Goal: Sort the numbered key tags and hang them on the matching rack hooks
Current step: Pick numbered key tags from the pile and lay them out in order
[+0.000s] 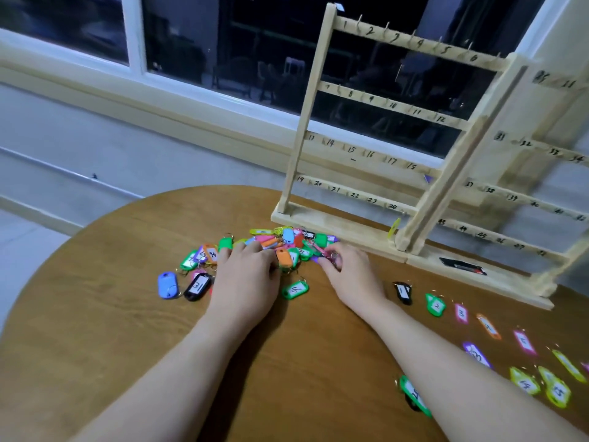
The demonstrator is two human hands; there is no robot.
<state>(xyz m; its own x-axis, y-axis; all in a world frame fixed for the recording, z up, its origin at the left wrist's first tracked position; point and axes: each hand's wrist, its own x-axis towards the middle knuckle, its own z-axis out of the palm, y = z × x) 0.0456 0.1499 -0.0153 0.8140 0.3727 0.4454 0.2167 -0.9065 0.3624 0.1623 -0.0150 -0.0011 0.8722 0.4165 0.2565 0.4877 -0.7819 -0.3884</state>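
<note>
A pile of coloured numbered key tags (287, 242) lies on the round wooden table (95, 314), in front of two wooden racks. The left rack (376, 105) is numbered 1 to 24 and the right rack (510, 196) starts at 25; the hooks I can see are bare. My left hand (245, 279) rests fingers-forward on the pile, its thumb beside an orange tag (283, 256). At the pile's right edge, the curled fingers of my right hand (350, 272) pinch a pink tag's ring (331, 257). A green tag marked 16 (294, 290) lies between my hands.
Tags lie in a row at the right: black 1 (403, 291), green 2 (435, 304), pink 3 (461, 312), orange 4 (489, 327), and more beyond. Blue (167, 284) and black 31 (198, 286) tags lie at the left. A black object (462, 266) sits on the rack base.
</note>
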